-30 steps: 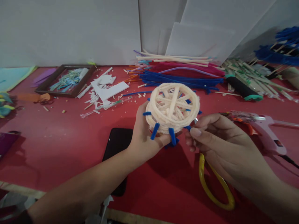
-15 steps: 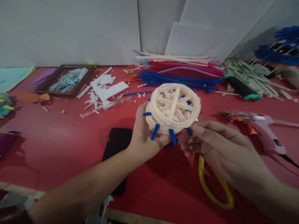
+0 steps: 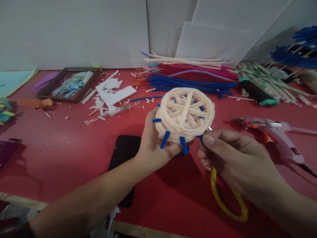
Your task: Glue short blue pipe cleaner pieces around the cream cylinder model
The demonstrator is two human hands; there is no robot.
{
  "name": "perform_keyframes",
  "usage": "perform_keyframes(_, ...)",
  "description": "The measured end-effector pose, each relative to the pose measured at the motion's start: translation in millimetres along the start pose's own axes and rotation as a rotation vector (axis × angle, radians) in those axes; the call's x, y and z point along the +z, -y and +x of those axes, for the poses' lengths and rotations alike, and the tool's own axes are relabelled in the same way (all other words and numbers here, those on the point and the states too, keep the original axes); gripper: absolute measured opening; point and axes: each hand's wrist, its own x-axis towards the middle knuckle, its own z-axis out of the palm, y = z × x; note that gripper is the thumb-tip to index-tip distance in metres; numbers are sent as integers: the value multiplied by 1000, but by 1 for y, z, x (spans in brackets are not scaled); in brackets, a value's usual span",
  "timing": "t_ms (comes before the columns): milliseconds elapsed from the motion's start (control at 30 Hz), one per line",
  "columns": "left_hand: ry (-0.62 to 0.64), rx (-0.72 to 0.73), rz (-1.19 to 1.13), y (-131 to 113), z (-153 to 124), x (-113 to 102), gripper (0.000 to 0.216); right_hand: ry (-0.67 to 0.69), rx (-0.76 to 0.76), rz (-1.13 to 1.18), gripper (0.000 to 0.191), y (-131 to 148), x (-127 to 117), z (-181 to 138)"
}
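Observation:
My left hand [image 3: 155, 140] is wrapped round the side and underside of a small round cream pipe-cleaner basket [image 3: 187, 110], with a spoked wheel pattern facing up. Short blue pipe-cleaner ends [image 3: 164, 139] stick out around its lower side. At the basket's right, thumb and forefinger of my right hand [image 3: 230, 152] pinch one blue end [image 3: 200, 139]. A yellow handle loop [image 3: 229, 201], looking like that of scissors, shows below this hand. A bit of shiny metal [image 3: 209, 128] peeks out above the fingertips; the part between is hidden.
On the red table [image 3: 64, 152] lie a black phone [image 3: 126, 150], a pink glue gun [image 3: 282, 135] and a dark frame [image 3: 84, 87] with scraps. White foam offcuts [image 3: 116, 96] are behind. Bundled pipe cleaners [image 3: 193, 82] and wrapped sticks [image 3: 269, 79] line the back.
The basket has shifted slightly to the right and tilted a little. My right fingertips have moved slightly right and now cover more of the blue end.

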Motion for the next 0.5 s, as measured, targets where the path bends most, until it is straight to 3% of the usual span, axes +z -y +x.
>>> perform_keyframes(200, 27, 7, 46, -1, 0, -2, 83, 71, -47, 18, 31, 10, 12, 4)
perform_keyframes(500, 39, 33, 62, 3, -3, -4, 82, 22, -70, -60, 39, 13, 12, 3)
